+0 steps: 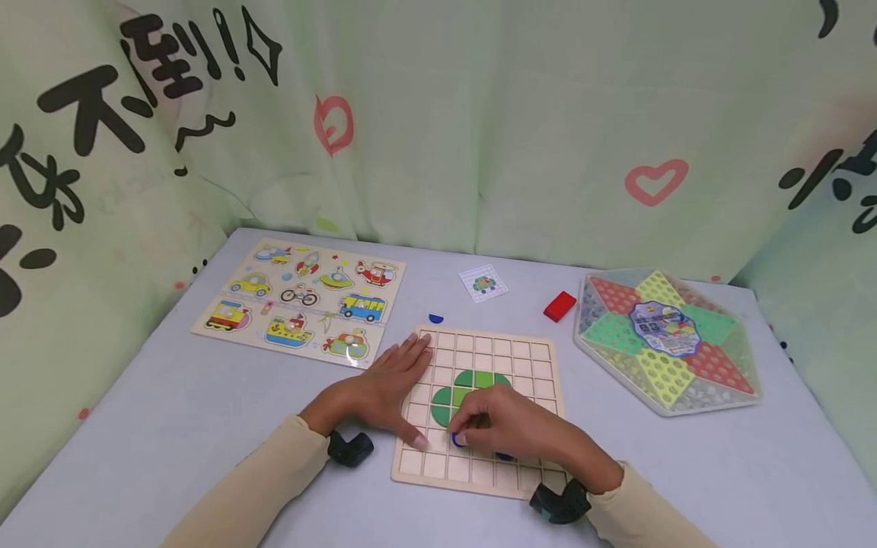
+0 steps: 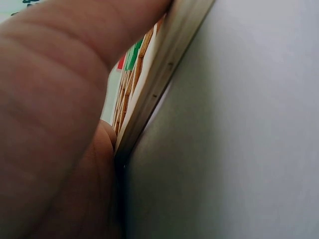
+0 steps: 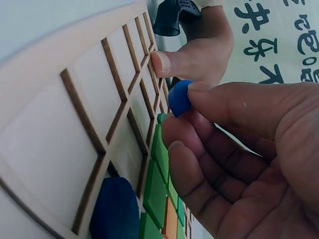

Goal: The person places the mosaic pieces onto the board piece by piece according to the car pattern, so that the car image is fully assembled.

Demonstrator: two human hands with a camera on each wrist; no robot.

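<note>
A wooden grid board lies on the table with green pieces set in its middle cells. My left hand rests along the board's left edge, fingers spread and thumb on the near left cells. Over the lower cells, my right hand pinches a small blue piece between thumb and fingertips. A second, dark blue piece sits in the grid beneath that hand, mostly covered in the head view. An orange piece shows among the green ones in the right wrist view.
One blue half-round piece lies beyond the board. Behind it are a small pattern card and a red block. A vehicle puzzle board lies at left, a hexagonal game box at right. A printed curtain hangs behind.
</note>
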